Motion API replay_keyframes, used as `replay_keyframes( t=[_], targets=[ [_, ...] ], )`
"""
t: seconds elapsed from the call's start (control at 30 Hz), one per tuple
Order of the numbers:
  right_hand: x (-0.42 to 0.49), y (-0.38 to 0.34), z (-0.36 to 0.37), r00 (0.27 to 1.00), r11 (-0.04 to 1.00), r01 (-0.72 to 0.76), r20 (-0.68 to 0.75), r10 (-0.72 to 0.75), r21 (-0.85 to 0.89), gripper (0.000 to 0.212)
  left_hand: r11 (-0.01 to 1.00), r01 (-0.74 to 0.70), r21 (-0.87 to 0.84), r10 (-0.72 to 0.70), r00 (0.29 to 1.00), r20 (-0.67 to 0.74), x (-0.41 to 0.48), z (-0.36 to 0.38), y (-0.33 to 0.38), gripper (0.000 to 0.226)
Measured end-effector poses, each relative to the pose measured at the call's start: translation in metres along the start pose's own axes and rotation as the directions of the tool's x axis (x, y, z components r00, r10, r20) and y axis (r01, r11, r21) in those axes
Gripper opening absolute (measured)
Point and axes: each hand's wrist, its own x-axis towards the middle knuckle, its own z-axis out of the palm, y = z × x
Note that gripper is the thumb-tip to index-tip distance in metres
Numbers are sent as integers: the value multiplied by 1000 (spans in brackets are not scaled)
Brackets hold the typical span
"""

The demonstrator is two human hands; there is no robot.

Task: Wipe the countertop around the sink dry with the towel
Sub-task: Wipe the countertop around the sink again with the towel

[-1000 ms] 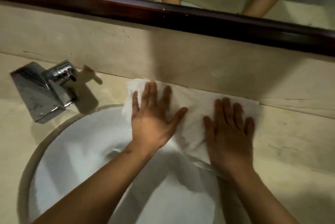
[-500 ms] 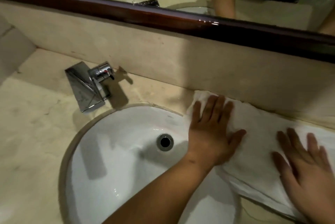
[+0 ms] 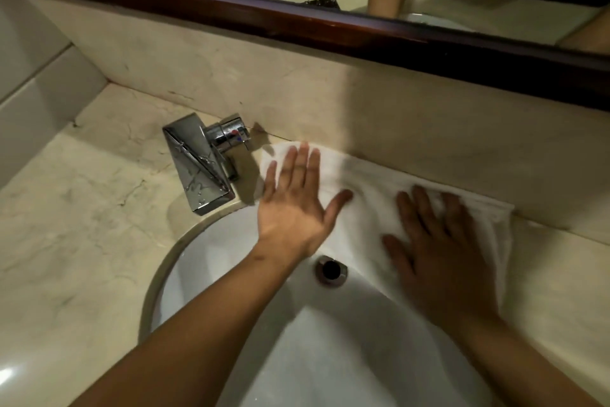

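A white towel (image 3: pixel 369 182) lies spread on the beige marble countertop (image 3: pixel 82 225) behind the white sink (image 3: pixel 330 347), along the backsplash, and its near edge hangs over the basin rim. My left hand (image 3: pixel 293 205) presses flat on the towel's left end, fingers spread, close to the chrome faucet (image 3: pixel 201 169). My right hand (image 3: pixel 439 251) presses flat on the right part, fingers apart. Neither hand grips the cloth.
The faucet carries water drops and stands at the basin's back left. A drain (image 3: pixel 331 269) sits in the bowl between my hands. The marble backsplash (image 3: pixel 297 93) rises behind, topped by a dark wooden mirror frame (image 3: pixel 297 24). A tiled wall (image 3: pixel 29 76) closes the left side.
Both hands have slid the towel left along the backsplash, from the sink's right side to just beside the faucet. The view has shifted with them.
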Motion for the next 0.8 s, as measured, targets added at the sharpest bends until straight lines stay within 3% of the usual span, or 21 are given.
replay_keyframes(
  t=[0.17,0.37,0.7,0.8],
  targets=[
    [15,-31,6,999,999,13,-39,-15,-47,69,993,73,-92,-73,997,13,8,-5,-13,85],
    [33,-62,13,995,1000,24,-101,-25,-7,62,979,202,2,-202,978,59,20,-14,-23,76],
    [38,-60,7,984,981,86,-167,-57,172,51,982,186,-14,-186,982,21,-7,-18,-28,74],
    [40,-65,-3,997,965,50,-72,-32,256,54,990,126,57,-129,991,47,-27,-16,-36,79]
  ],
)
